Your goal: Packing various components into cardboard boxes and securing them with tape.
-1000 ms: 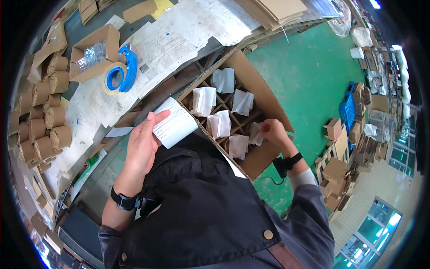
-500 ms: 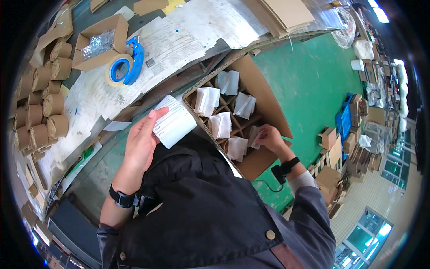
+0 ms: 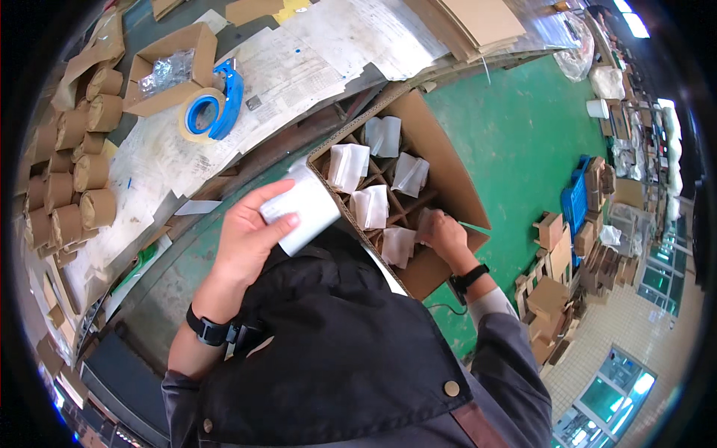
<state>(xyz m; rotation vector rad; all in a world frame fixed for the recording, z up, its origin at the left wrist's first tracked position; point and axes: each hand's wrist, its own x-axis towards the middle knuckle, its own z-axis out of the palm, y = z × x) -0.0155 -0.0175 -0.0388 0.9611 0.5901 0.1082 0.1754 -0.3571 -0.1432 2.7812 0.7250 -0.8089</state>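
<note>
My left hand (image 3: 246, 243) holds a white wrapped cylinder (image 3: 306, 209) just above the near-left corner of an open cardboard box (image 3: 441, 157). Cardboard dividers split the box into cells, and several hold white wrapped pieces (image 3: 371, 206). My right hand (image 3: 442, 233) reaches down into a cell at the box's right side, its fingers closed on a wrapped piece there. Both wrists wear black watches. My dark jacket hides the near wall of the box.
A bench to the left carries papers (image 3: 328, 45), a blue tape dispenser (image 3: 213, 112), a small carton with a plastic bag (image 3: 168, 71) and rows of brown paper rolls (image 3: 71, 172). Flat cardboard sheets (image 3: 478, 22) lie at the top. Green floor (image 3: 523, 142) and scattered small cartons (image 3: 560, 254) lie to the right.
My left hand with the white cylinder has stayed near the box corner. My right hand has remained inside the box's right cells. The view shifted slightly.
</note>
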